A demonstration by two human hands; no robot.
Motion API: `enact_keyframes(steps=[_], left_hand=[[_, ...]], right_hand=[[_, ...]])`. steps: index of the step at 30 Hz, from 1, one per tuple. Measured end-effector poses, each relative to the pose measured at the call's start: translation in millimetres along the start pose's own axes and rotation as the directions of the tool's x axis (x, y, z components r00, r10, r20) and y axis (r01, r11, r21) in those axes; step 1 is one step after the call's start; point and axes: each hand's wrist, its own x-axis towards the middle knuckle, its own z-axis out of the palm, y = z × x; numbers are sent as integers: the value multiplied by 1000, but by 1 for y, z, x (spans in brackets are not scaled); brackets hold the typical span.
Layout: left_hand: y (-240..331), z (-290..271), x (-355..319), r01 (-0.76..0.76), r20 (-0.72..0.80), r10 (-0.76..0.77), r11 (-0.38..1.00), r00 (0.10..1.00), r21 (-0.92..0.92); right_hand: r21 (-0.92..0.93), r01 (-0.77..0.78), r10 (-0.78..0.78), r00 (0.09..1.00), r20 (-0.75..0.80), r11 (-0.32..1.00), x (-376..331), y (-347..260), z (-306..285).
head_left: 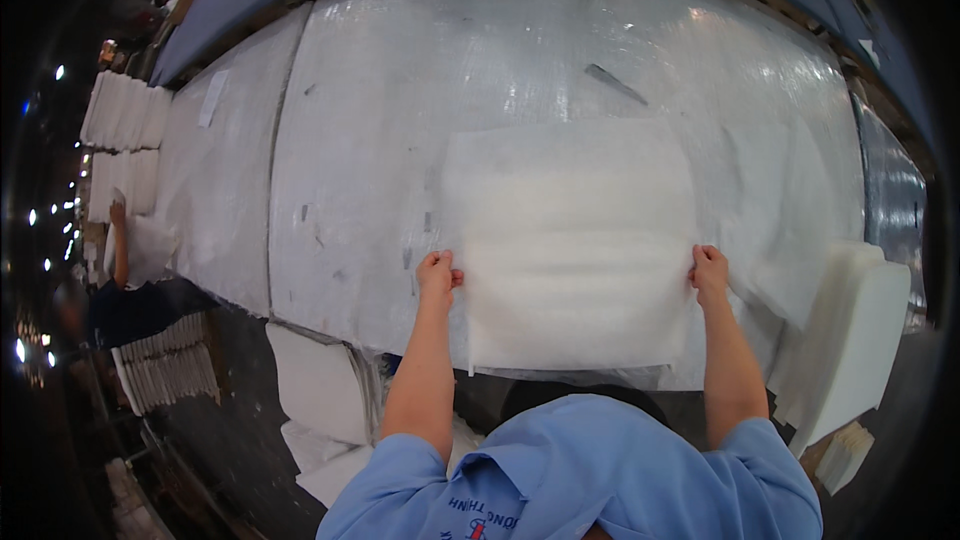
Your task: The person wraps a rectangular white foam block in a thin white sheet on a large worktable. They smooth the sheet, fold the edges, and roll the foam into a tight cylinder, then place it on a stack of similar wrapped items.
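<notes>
1. Here, we grip a white, rectangular sheet of thin, soft material (575, 205) by its two side edges; it lies flat between our fingers, reaching past them both away from us and toward us.
2. Our left hand (437, 273) has its fingers curled closed, pinching the sheet's left edge.
3. Our right hand (709, 268) mirrors it, thumb and bent fingers closed on the right edge.
4. Between the two sets of fingers, we see soft ripples running across the sheet.
5. Under it, and spreading well beyond our fingertips, is a broad, pale tabletop wrapped in shiny clear film (400, 70); beyond the fingers it carries a dark, narrow strip (616, 83).
6. To the right of our right fingers and nearer us stands a stack of white, round-cornered sheets (858, 340).
7. Well left of our left fingers, we see a co-worker's hand (118, 208) near white, folded piles (125, 112).
</notes>
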Motion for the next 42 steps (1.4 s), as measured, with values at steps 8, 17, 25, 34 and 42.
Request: enact_keyframes(steps=[8,17,25,34,42], left_hand=[[-23,32,11,-185,-84,212,950,974,250],[-12,19,-35,-147,-119,165,978,979,151],[-34,17,-45,-238,49,233,959,971,153],[-27,22,-38,-103,280,104,995,954,-18],[-15,25,-33,187,358,-114,966,927,-178]], right_hand=[[-314,-51,-30,968,-248,948,8,-2,40],[-202,0,-62,952,-300,979,-37,-1,19],[-189,171,-198,970,-138,967,-73,3,28],[-275,12,-31,997,-66,961,-55,-4,32],[-467,127,-127,991,32,875,-34,-1,19]])
